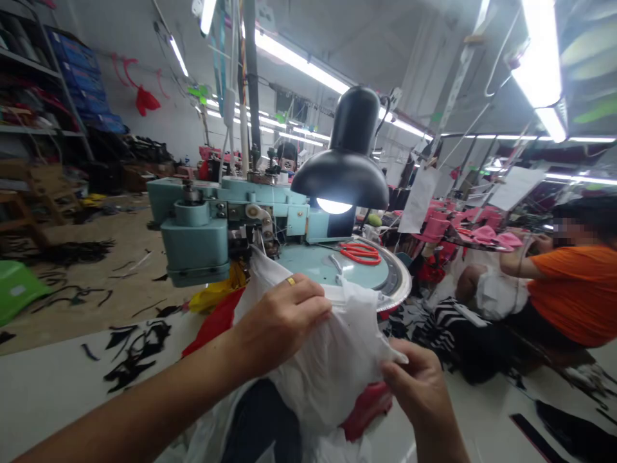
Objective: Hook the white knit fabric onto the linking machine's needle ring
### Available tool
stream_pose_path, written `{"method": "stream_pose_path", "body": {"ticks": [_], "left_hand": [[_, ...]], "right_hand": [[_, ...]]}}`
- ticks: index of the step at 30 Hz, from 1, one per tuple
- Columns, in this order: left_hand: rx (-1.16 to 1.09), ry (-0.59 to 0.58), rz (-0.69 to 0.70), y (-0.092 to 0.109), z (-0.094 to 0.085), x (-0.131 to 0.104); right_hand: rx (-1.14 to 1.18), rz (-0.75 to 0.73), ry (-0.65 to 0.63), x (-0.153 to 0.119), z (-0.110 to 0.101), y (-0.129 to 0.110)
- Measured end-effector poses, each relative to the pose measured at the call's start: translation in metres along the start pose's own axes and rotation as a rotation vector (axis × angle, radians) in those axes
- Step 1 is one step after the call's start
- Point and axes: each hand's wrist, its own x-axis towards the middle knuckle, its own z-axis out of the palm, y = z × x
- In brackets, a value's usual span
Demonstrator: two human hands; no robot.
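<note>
White thin fabric [328,366] hangs from the round table of a teal sewing machine [195,241] down over my lap. One end of it runs up to the machine's needle area. My left hand [284,318], a ring on one finger, is closed on the cloth near the table's front edge. Lower and to the right, my right hand [419,379] pinches the fabric's right edge between thumb and fingers. Red-handled scissors [360,253] lie on the machine table [308,262] behind the cloth.
A black lamp [342,170] hangs low over the machine table, lit. Red and yellow cloth [216,321] sits below the machine at left. Black scraps [139,350] litter the floor. At right sits a person in an orange shirt [576,289], near a pink machine [438,222].
</note>
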Motion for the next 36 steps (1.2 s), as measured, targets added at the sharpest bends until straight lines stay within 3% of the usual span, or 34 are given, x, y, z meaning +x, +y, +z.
{"method": "stream_pose_path", "body": {"ticks": [3,6,13,17,20,25,28,31,34,36], "left_hand": [[-0.047,0.055,0.028,-0.005,0.003,-0.003],[0.015,0.088,0.109,-0.011,0.006,-0.006],[0.085,0.048,0.204,-0.012,0.005,-0.003],[0.100,0.041,0.186,-0.007,0.009,0.002],[0.104,0.003,0.144,-0.006,0.012,0.006],[0.129,-0.069,0.099,0.000,0.008,0.013],[0.158,-0.040,0.053,0.010,0.008,0.013],[0.128,0.027,0.020,0.018,0.013,0.013],[0.055,0.077,-0.015,0.018,0.020,0.010],[0.030,0.090,0.010,0.014,0.022,0.007]], "right_hand": [[-0.283,-0.136,-0.007,-0.002,0.004,-0.041],[-0.380,-0.170,0.115,0.002,0.018,-0.060],[-0.378,-0.089,0.214,0.015,0.028,-0.061],[-0.387,-0.068,0.207,0.019,0.020,-0.063],[-0.280,-0.018,0.242,0.023,0.008,-0.048],[0.087,0.146,0.005,0.037,0.013,0.023],[0.206,0.159,-0.024,0.044,0.020,0.050],[0.276,0.159,-0.077,0.040,0.006,0.040],[0.231,0.179,-0.238,0.029,-0.014,0.007],[0.145,0.160,-0.259,0.023,-0.021,-0.014]]}}
